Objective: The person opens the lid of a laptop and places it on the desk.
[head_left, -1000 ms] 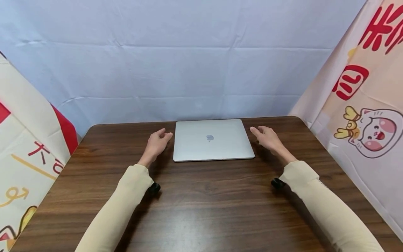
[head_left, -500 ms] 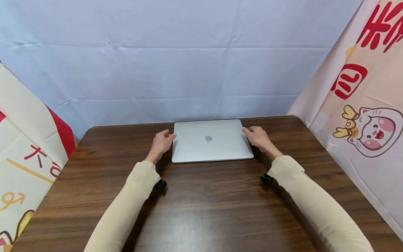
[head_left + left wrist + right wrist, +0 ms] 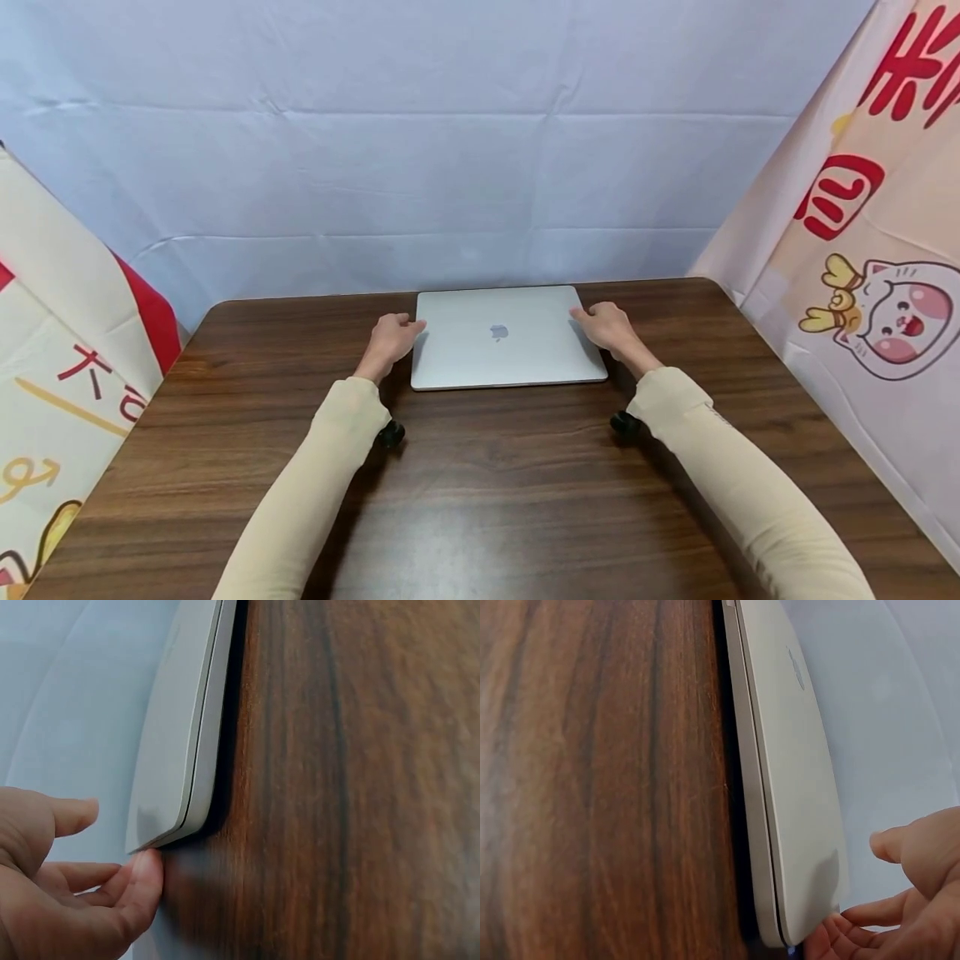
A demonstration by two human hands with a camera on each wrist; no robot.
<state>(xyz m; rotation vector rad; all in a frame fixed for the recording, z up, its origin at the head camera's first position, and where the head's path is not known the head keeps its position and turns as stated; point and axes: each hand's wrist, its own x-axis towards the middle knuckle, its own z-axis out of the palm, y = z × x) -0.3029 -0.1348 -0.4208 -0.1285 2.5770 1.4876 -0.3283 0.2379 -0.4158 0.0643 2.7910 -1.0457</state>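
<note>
A closed silver laptop (image 3: 510, 362) with an apple logo lies flat near the table's far edge. Beside its left edge is my left hand (image 3: 392, 340). In the left wrist view the fingertips of that hand (image 3: 82, 907) touch the laptop's side (image 3: 206, 742) low at the corner, while the thumb is raised apart from the lid. My right hand (image 3: 611, 328) is at the opposite edge. The right wrist view shows its fingers (image 3: 847, 937) right at the laptop's side, with the thumb (image 3: 889, 844) held off the lid.
The laptop sits on a dark wood-grain table (image 3: 495, 467) with rounded far corners. Behind it hangs a pale blue cloth (image 3: 450, 167). Printed cloths stand at the left (image 3: 75, 317) and right (image 3: 862, 275). A small black device (image 3: 625, 425) is under the right cuff.
Both hands have moved inward, from beside the laptop to its left and right edges. The laptop stays in the same place on the table.
</note>
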